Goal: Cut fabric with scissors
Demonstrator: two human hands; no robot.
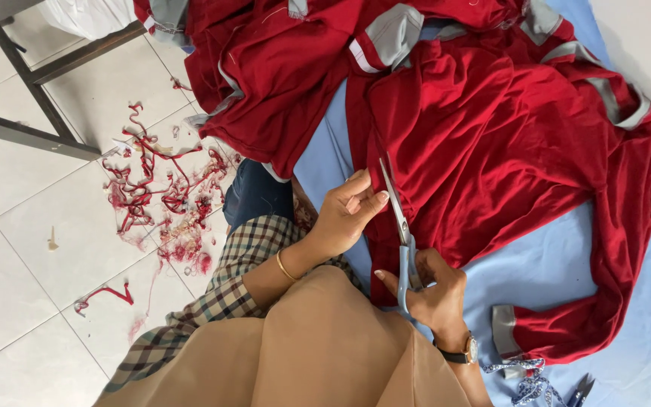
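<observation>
Down on the blue sheet (566, 264) lay a big red shirt (506, 151) with grey bands. The right hand (435, 290) was closed around the handles of grey scissors (401, 234), with fingers through the loops. The blades pointed up along the shirt's edge. The left hand (348, 211) was just beside the blades, pinching the red cloth with bent fingers. Both hands were close together at the shirt's near edge, and most of the shirt spread out above and to the right of them. More red clothes (265, 68) were piled above. Red scraps (160, 188) lay on the white floor (24, 249) to the left.
</observation>
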